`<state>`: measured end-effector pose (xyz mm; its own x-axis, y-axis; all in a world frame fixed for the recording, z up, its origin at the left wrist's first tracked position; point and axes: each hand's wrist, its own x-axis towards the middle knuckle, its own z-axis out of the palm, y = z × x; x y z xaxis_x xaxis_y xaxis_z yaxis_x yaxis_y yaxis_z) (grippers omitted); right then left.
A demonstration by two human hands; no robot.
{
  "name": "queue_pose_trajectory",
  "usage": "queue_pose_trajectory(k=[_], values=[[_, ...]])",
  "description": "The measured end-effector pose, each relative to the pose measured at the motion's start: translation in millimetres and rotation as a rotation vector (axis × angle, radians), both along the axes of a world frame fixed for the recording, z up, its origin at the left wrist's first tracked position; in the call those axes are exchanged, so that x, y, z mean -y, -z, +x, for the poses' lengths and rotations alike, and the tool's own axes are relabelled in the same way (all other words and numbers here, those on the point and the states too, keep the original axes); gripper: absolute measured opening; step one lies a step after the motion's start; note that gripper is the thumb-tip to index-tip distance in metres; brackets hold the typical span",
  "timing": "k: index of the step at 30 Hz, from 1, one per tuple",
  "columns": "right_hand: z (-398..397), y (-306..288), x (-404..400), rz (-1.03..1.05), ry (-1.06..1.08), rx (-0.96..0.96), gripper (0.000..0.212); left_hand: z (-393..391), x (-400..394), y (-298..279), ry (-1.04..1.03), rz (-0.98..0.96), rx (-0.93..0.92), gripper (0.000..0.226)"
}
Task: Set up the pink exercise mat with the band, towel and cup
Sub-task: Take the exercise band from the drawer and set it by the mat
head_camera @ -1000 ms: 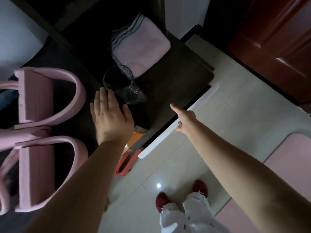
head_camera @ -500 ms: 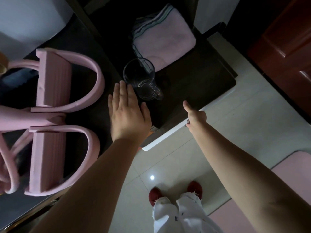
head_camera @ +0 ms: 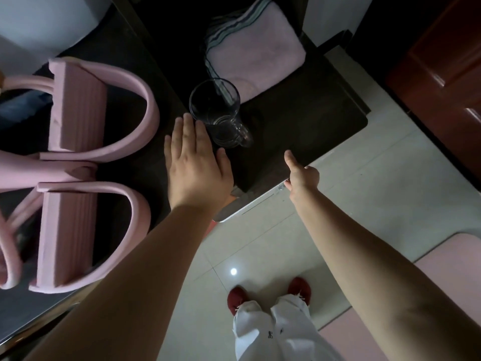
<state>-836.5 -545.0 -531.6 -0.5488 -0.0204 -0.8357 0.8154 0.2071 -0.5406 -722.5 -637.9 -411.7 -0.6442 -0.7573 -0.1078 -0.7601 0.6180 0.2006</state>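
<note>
Glass, clear and ribbed toward its base, makes up the cup (head_camera: 217,113), which stands upright on a dark, smooth table (head_camera: 299,126) just beyond the left hand (head_camera: 196,165). That hand lies flat, palm down, fingers straight and close together with the thumb a little apart; its fingertips (head_camera: 186,119) reach the cup's near side, though whether they touch it cannot be told. The right hand (head_camera: 302,174) is at the table's front edge, thumb up over the dark top and the other fingers curled under and mostly hidden, so what they hold cannot be told.

Behind the cup lies the towel (head_camera: 253,50), folded into a soft, thick square of pale pink cloth with dark and light stripes along one side. To the left on the same dark surface rests the band (head_camera: 78,165): two flat, ridged foam pedals, each arched over by a rounded foam loop, joined to smooth pink tubes running off the left edge.

Glossy pale tiles form the floor (head_camera: 351,204). At lower right a corner of the matte pink mat (head_camera: 447,259) lies on the tiles, well apart from the table.
</note>
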Motion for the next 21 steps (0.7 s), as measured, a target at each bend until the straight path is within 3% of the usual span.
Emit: queue_pose_trajectory(k=[8, 13, 17, 21], values=[[-2, -2, -3, -0.055, -0.093, 0.008, 0.057, 0, 2, -5, 0.001, 0.036, 0.044, 0.06], [-8, -19, -21, -0.01, -0.348, -0.003, 0.041, 2, 2, -6, 0.022, 0.041, -0.007, 0.057], [-5, -51, -41, 0.161, -0.579, -0.171, 0.038, 4, 2, -8, 0.007, 0.031, -0.073, 0.052], [-1, -84, -50, 0.296, -0.747, -0.47, 0.024, 10, 0, -20, -0.019, 0.068, -0.138, 0.046]])
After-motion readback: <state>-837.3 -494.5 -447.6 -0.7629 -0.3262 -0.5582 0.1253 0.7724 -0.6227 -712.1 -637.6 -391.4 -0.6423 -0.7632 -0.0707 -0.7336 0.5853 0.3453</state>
